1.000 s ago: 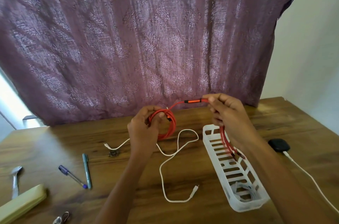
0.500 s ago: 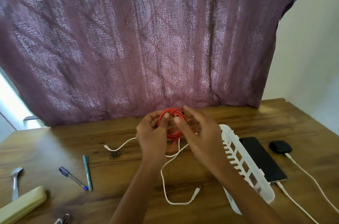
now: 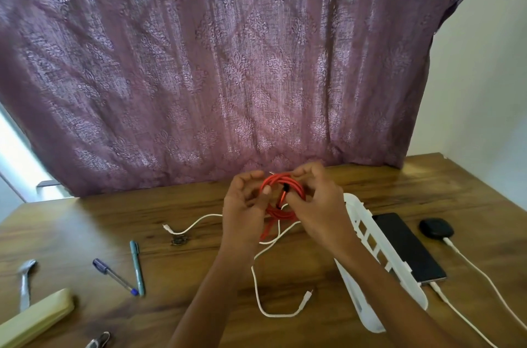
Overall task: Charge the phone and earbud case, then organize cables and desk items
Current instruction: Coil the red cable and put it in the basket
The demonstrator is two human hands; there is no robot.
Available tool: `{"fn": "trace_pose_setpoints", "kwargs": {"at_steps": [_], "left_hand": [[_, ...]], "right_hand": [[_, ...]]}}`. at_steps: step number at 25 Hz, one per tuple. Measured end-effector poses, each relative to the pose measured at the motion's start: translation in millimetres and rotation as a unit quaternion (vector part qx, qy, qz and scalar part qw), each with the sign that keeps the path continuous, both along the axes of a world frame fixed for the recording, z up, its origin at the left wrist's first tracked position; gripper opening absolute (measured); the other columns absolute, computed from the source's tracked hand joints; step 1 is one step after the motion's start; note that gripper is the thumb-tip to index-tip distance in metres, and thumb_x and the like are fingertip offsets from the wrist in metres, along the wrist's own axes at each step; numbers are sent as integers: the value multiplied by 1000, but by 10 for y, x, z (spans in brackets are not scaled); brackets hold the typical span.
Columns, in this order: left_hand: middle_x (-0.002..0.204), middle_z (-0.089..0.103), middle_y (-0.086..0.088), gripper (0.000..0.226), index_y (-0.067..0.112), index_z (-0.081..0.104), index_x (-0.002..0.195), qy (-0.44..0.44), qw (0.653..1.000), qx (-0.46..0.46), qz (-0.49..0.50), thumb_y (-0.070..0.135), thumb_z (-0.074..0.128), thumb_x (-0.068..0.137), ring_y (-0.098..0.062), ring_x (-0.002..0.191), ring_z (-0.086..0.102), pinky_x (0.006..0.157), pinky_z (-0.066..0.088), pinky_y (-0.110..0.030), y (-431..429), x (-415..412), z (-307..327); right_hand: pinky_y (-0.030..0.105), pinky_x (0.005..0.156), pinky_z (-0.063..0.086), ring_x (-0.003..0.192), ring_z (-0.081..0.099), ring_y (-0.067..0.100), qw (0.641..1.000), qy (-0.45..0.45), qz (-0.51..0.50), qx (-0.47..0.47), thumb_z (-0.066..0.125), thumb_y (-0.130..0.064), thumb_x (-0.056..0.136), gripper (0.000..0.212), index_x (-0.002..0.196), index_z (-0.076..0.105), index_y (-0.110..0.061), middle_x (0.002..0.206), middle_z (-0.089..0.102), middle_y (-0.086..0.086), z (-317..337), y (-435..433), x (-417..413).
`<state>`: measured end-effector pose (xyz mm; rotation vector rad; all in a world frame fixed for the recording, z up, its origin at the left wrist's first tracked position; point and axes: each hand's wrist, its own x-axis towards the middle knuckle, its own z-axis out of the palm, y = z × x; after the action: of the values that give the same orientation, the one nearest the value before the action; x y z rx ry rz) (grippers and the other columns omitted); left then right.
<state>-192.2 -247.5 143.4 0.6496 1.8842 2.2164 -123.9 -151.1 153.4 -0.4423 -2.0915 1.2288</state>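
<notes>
Both hands are holding the red cable (image 3: 278, 178) up off the table (image 3: 199, 262), mid-desk and just in front of the curtain (image 3: 228, 62) hem, so the loops are not springing apart while the end gets secured. Left hand (image 3: 242, 205) is curling round the coil's left side, thumb pressing on the front of the loops. Right hand (image 3: 316, 199) is curling round the right side and top; its thumb seems to be pinching the plug (image 3: 284, 190) against the loops, but the fingertips are partly hidden.

Coil is standing roughly upright, flat face toward the person. Plug's long axis is running near vertical across the opening, black collar at the top. A short red tail is hanging below.

Tray (image 3: 368, 230) is lying just right of the hands, long axis running far-left to near-right; it is probably waiting for the coil. Phone (image 3: 405, 245) is lying beside the tray and the case (image 3: 436, 228) further right, each with a white lead (image 3: 448, 241) plugged in, so charging looks done. White cable (image 3: 256, 285) and pens (image 3: 137, 266) are lying loose, not yet sorted.
</notes>
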Motion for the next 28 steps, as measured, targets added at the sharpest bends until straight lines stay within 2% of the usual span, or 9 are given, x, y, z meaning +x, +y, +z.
{"fn": "trace_pose_setpoints", "kwargs": {"at_steps": [3, 5, 9, 16, 20, 22, 24, 26, 28], "left_hand": [[107, 55, 3, 46, 27, 52, 120, 295, 944, -145, 19, -2, 53, 84, 6, 92, 52, 80, 42, -9, -12, -97, 55], [107, 59, 1, 45, 18, 56, 121, 376, 908, -183, -37, -2, 48, 82, -2, 98, 54, 87, 41, -12, 7, -152, 74], [80, 62, 9, 27, 20, 56, 106, 307, 925, -194, -113, 0, 56, 87, 6, 74, 58, 70, 45, -8, -7, -134, 114], [86, 65, 8, 31, 19, 60, 114, 268, 934, -202, -124, 8, 62, 85, 2, 80, 63, 75, 51, -13, 47, -92, 104], [78, 64, 12, 27, 25, 58, 102, 204, 948, -212, -122, 5, 61, 85, 11, 64, 60, 61, 45, -6, 56, -46, 21], [79, 66, 6, 20, 18, 61, 96, 100, 971, -171, -131, 1, 59, 86, 6, 64, 64, 57, 48, -9, 65, -60, -14], [80, 70, 0, 13, 10, 65, 98, 17, 980, -157, -124, 6, 56, 89, -2, 66, 68, 57, 52, -14, 84, -64, -49], [85, 72, -9, 14, 8, 68, 96, -31, 985, -138, -103, 11, 55, 91, -14, 73, 71, 63, 58, -27, 113, -63, -79], [87, 72, -14, 13, 8, 69, 91, -53, 990, -113, -65, 12, 56, 90, -22, 77, 71, 68, 59, -34, 134, -52, -99]], "right_hand": [[9, 57, 46, 66, 62, 4, 998, 38, 21, -50, 62, 1, 78, 27, 92, 48, -18, 74, 66, -3, 13, 15, 38], [14, 61, 49, 69, 64, 6, 995, 28, 52, -83, 60, 2, 80, 31, 93, 44, -20, 78, 67, 0, 25, 59, 45], [25, 63, 46, 74, 59, 17, 984, -2, 62, -169, 57, 0, 84, 29, 90, 41, -23, 82, 64, 9, 54, 167, 58], [17, 55, 43, 65, 56, 8, 963, -15, 51, -263, 57, -5, 88, 22, 87, 39, -18, 74, 58, 1, 66, 233, 101], [19, 55, 49, 68, 61, 13, 951, 2, 64, -301, 63, -1, 83, 26, 101, 46, -9, 82, 65, 10, 64, 244, 77], [18, 55, 49, 71, 61, 14, 968, 2, 45, -247, 73, -7, 75, 31, 98, 51, -9, 86, 66, 11, 43, 282, 70], [16, 52, 47, 66, 59, 10, 998, 32, -26, -54, 79, -20, 70, 28, 82, 55, -13, 77, 64, 3, -20, 317, 84], [20, 53, 46, 66, 57, 12, 973, 81, -86, 200, 76, -27, 73, 24, 75, 56, -14, 79, 61, -1, -167, 308, 88], [23, 51, 46, 75, 58, 15, 927, 78, -122, 346, 66, -28, 80, 16, 76, 64, -13, 92, 62, 1, -286, 234, 83]]}}
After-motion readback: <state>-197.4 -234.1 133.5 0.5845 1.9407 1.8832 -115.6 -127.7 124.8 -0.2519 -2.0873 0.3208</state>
